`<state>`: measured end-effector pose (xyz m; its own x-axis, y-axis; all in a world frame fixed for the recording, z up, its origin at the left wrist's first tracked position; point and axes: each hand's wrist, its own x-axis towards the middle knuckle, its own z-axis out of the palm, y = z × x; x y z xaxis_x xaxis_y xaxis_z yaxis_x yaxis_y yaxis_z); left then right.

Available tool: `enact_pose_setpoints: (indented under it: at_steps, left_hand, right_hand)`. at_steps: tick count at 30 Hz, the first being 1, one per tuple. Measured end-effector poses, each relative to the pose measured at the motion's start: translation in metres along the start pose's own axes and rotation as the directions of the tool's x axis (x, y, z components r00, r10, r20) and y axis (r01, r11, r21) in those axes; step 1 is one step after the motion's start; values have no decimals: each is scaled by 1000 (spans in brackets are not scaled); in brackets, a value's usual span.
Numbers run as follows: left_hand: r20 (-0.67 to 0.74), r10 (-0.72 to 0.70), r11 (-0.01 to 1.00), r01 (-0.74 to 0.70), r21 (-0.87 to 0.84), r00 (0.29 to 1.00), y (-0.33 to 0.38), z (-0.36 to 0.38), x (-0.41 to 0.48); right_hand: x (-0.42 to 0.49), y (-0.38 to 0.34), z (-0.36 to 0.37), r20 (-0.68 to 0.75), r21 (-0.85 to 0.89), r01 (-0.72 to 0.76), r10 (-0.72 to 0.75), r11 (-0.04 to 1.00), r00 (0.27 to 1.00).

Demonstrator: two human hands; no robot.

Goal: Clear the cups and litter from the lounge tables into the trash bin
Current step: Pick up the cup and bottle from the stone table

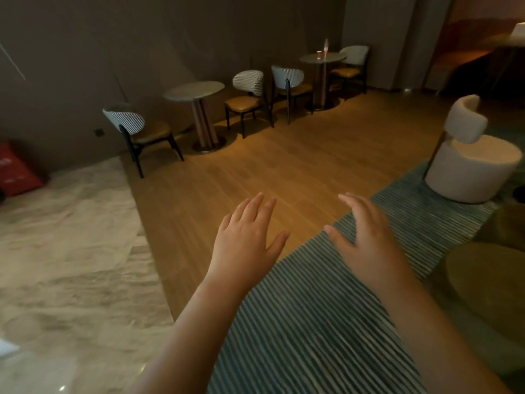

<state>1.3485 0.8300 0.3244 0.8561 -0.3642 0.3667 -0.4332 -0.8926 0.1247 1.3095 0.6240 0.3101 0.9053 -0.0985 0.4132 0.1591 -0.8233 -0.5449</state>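
Note:
My left hand (247, 237) and my right hand (366, 237) are stretched out in front of me, palms down, fingers apart, holding nothing. Far ahead stands a round table (332, 58) against the wall, with a small red cup (319, 54) and a clear bottle (326, 46) on its top. A nearer round table (194, 90) stands to the left of it with a bare top. No trash bin shows in view.
Striped-back chairs (129, 123) (249, 86) (288, 81) (353, 59) flank both tables. A white round armchair (471, 163) sits on the striped rug (312, 308) at right. A red bag (17, 172) leans on the wall at left. Wooden floor lies between me and the tables.

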Motion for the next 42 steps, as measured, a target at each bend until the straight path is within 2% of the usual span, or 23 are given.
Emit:
enact_pose_setpoints:
  at_steps: [5,12,19,25,31,35,42]
  left_hand:
    - [-36,-67,998,67,-12,997,-61,17,82]
    - [-84,-138,990,135,-41,987,-175,68,227]
    - [-43,-133,991,133,-10,990,-299,108,408]
    - [-16,-20,995,19,-94,1000,-328,153,573]
    - [0,54,988,-53,-143,999,-351,237,727]
    - [42,75,990,-69,-123,996,-370,285,834]
    - [26,24,994,-21,-107,999,-448,329,1005]
  right_hand:
    - [111,-2,54,84,44,10,-14,999,996]
    - [292,-7,167,54,16,75,-76,997,996]
    - [502,16,233,20,-76,21,-19,997,1000]
    - [622,58,268,23,-143,-27,31,989,999]
    - [740,143,308,-8,-166,-142,143,976,990]
    - [853,198,343,-7,-124,-196,196,973,981]
    - [1050,238,413,68,-59,-122,126,991,990]
